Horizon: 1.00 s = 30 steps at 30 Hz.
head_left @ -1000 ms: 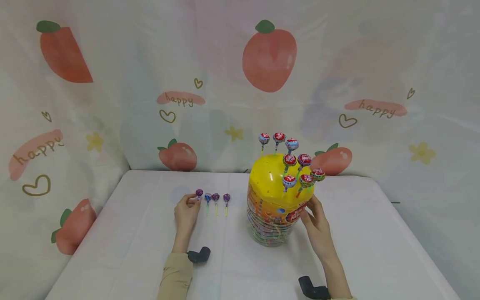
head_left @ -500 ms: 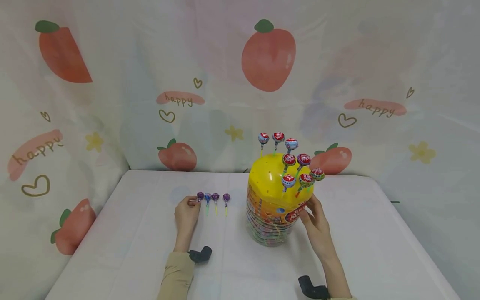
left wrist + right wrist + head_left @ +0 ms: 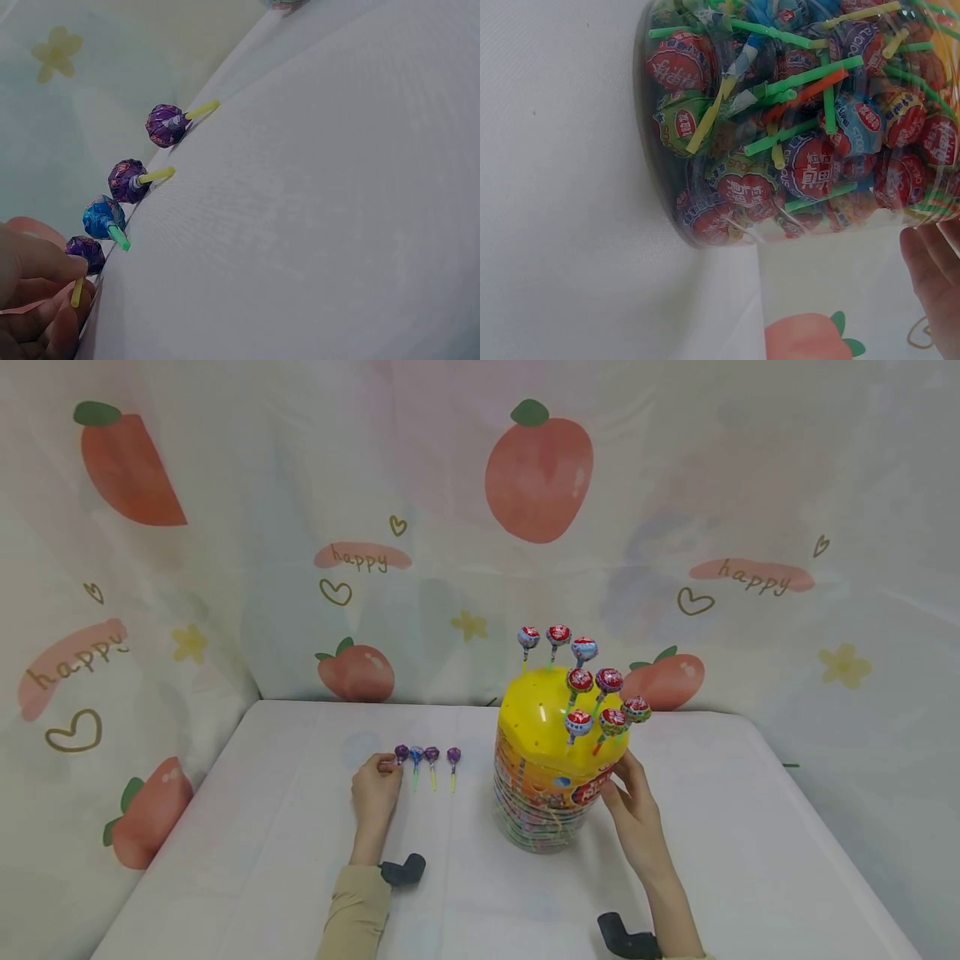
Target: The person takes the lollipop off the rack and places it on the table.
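Observation:
My left hand (image 3: 375, 797) pinches a purple-wrapped lollipop (image 3: 85, 253) by its yellow stick, between thumb and fingers, low over the white table. Just right of it lie a blue lollipop (image 3: 103, 217) with a green stick and two purple ones, the nearer purple lollipop (image 3: 129, 181) and the far purple lollipop (image 3: 166, 125), all with heads pointing away from me. My right hand (image 3: 636, 818) rests its fingers against the right side of a large clear jar (image 3: 543, 814) packed with wrapped lollipops. Several lollipops (image 3: 579, 681) stand upright in the jar's yellow lid (image 3: 536, 718).
The white-covered table (image 3: 247, 860) meets a printed fabric backdrop (image 3: 427, 468) at the back and sides. Dark wrist mounts are on both arms, the left mount (image 3: 403, 870) and the right mount (image 3: 628, 937). Small holes dot the yellow lid.
My left hand has brought the purple lollipop slightly down and to the right, close beside the blue one. The right hand and the jar have stayed in place.

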Tool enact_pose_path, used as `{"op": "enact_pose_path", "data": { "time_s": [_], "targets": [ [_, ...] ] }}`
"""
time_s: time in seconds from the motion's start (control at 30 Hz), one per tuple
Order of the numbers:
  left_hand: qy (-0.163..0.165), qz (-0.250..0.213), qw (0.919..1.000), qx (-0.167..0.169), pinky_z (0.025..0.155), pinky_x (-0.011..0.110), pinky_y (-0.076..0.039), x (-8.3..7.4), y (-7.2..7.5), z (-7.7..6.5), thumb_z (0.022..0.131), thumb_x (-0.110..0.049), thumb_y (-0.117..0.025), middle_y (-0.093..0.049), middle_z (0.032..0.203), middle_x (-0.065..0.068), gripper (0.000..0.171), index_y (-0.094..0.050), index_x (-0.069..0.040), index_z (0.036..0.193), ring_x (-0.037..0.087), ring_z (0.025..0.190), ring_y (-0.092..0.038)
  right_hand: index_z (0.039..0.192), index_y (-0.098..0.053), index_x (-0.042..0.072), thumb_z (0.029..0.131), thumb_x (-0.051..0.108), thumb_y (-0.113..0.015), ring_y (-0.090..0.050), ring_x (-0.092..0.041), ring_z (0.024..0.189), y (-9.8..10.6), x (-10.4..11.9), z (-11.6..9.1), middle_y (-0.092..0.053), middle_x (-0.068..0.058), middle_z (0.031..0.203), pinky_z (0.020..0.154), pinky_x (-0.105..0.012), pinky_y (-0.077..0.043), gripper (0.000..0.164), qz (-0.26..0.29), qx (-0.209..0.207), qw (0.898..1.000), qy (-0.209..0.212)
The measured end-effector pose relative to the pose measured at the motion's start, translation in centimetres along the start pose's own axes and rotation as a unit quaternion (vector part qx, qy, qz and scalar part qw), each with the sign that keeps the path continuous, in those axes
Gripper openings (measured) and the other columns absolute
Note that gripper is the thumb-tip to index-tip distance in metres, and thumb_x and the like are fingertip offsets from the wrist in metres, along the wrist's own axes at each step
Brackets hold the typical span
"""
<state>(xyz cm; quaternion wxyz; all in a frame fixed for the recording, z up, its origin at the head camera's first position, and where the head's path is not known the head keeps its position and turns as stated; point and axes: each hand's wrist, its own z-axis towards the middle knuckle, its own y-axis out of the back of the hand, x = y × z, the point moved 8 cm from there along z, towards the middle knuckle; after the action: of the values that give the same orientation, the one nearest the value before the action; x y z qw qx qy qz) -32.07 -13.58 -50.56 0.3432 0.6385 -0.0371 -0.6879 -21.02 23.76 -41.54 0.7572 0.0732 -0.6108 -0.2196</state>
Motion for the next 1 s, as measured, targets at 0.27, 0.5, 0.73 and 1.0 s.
{"op": "enact_pose_path", "data": {
  "time_s": [0.27,0.5,0.73,1.0],
  "targets": [
    [-0.019,-0.020,0.9993,-0.024,0.059,0.031,-0.049,-0.7,0.7,-0.8,0.078,-0.002,-0.068,-0.070,0.077,0.015,0.018,-0.070,0.003,0.094,0.022,0.065,-0.065,0.152,-0.023,0.024,0.101,0.018,-0.046,-0.035,0.000,0.129,0.0,0.0,-0.1,-0.036,-0.004,0.151,0.101,-0.011,-0.035,0.056,-0.006,0.003,1.000,0.003],
    [0.013,-0.016,0.9998,0.001,0.066,0.034,-0.050,-0.1,0.7,-1.1,0.082,-0.005,-0.068,-0.071,0.087,0.017,0.021,-0.070,0.000,0.102,0.028,0.077,-0.068,0.152,-0.023,0.024,0.101,0.017,-0.046,-0.033,0.008,0.127,0.1,-0.1,0.0,-0.036,-0.005,0.151,0.095,-0.003,-0.031,0.056,0.001,0.002,1.000,0.009],
    [0.035,-0.016,0.9990,0.024,0.074,0.038,-0.050,-0.7,1.2,-1.9,0.084,-0.013,-0.068,-0.071,0.095,0.014,0.027,-0.068,-0.004,0.110,0.028,0.087,-0.067,0.152,-0.023,0.024,0.101,0.018,-0.046,-0.033,0.009,0.125,0.1,-0.1,0.1,-0.036,-0.007,0.151,0.095,-0.002,-0.030,0.056,-0.004,0.002,1.000,0.012],
    [0.010,-0.039,0.9988,0.026,0.073,0.031,-0.049,-3.3,1.7,-2.4,0.084,-0.014,-0.069,-0.072,0.096,0.009,0.026,-0.070,-0.007,0.109,0.023,0.086,-0.065,0.152,-0.022,0.024,0.101,0.018,-0.046,-0.033,0.008,0.126,0.0,-0.2,0.1,-0.035,-0.006,0.152,0.095,-0.003,-0.031,0.057,0.006,0.006,1.000,0.010]
  ]
}}
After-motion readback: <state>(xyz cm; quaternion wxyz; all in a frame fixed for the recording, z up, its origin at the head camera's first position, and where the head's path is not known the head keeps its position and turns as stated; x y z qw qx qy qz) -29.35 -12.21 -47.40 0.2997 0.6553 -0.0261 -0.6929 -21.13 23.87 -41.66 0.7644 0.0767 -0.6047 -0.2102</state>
